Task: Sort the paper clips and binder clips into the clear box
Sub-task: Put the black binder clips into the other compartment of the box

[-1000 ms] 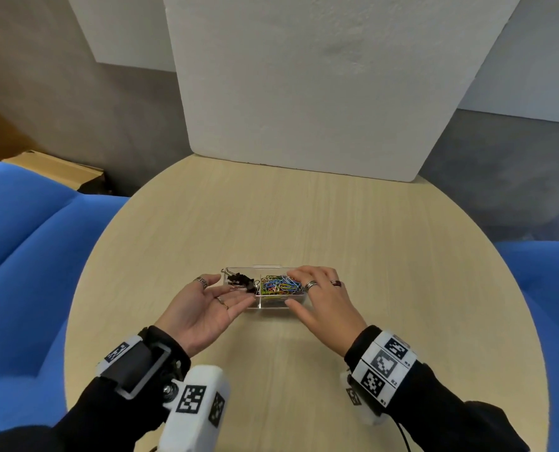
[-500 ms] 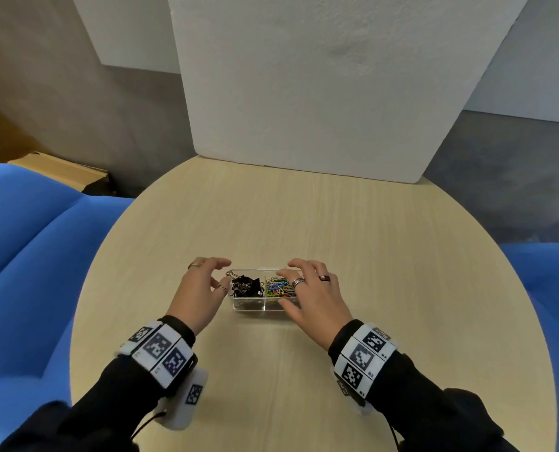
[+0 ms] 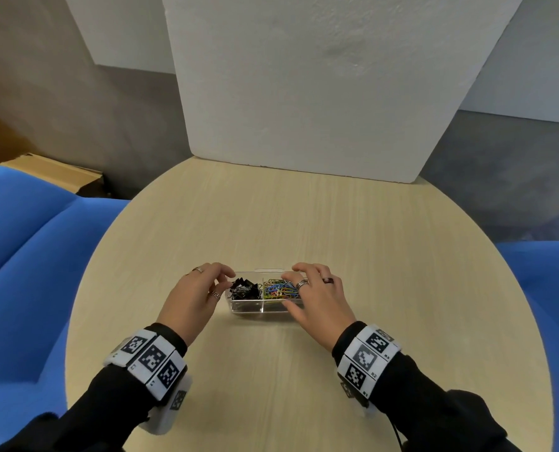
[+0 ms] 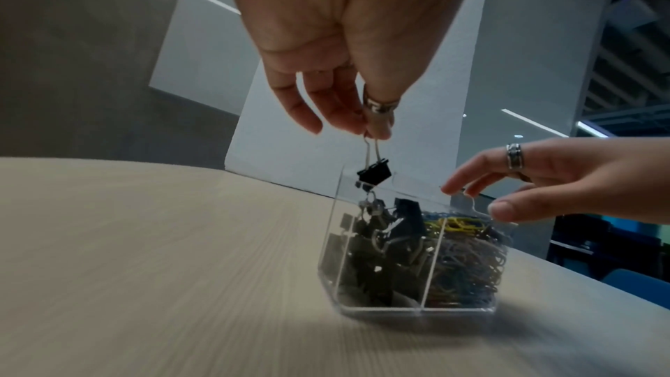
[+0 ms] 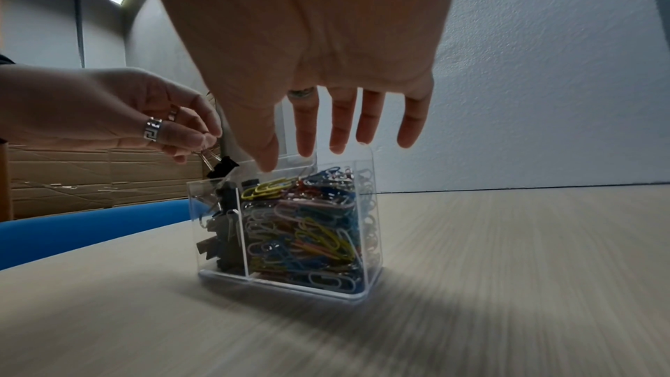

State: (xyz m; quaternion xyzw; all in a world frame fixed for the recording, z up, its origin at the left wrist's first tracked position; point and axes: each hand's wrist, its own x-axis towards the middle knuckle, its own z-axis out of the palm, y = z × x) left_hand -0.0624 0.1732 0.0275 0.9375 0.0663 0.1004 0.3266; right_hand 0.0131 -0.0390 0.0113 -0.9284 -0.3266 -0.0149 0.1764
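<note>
A small clear box sits on the round wooden table. Its left compartment holds black binder clips, its right one coloured paper clips. My left hand pinches one black binder clip by its wire handles, just above the left compartment's rim. The right wrist view shows that same clip at the box's left top edge. My right hand hovers over the box's right end with fingers straight and spread. Its thumb tip touches the near rim, and the paper clips lie below it.
A white foam board stands upright at the table's far edge. Blue seats flank the table on the left and right. A cardboard box lies on the floor at far left.
My left hand lay palm up beside the box a second ago. It has turned over and now pinches a binder clip above the left compartment. The right hand has stayed at the box's right end.
</note>
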